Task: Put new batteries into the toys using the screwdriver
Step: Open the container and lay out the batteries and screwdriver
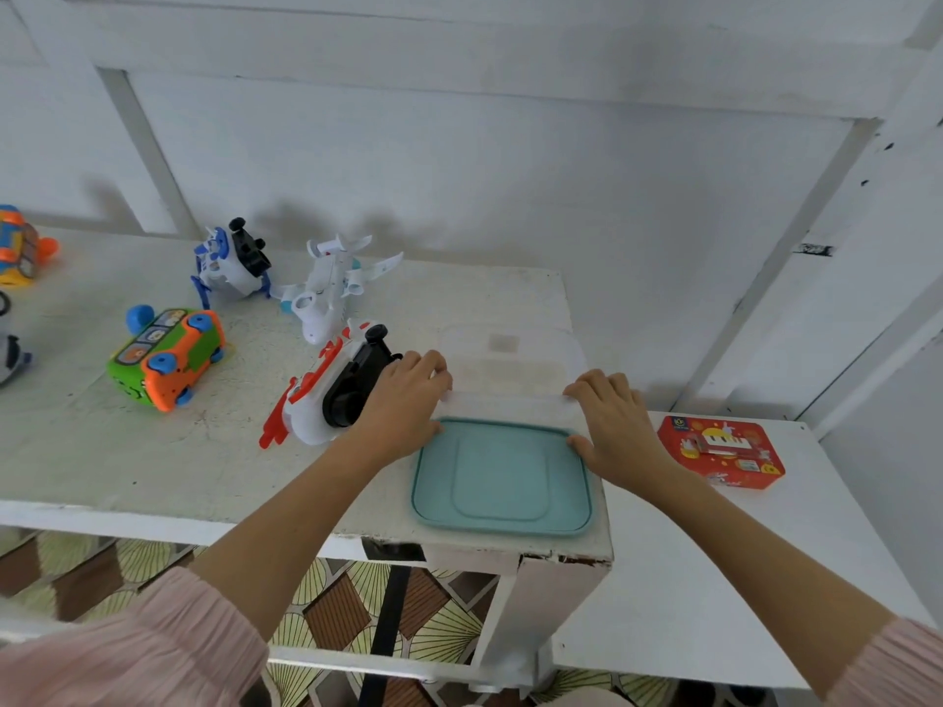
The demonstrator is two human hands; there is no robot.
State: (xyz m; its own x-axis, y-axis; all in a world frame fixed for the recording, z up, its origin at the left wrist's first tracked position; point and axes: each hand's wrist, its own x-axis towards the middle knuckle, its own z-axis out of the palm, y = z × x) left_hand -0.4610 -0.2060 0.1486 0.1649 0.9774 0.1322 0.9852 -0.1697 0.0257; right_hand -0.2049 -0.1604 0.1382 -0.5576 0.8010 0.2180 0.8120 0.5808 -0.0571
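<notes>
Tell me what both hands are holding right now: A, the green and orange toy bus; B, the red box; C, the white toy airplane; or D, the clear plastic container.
D: the left hand and right hand each grip an end of the clear plastic container, just behind the teal lid lying flat on the table.
</notes>
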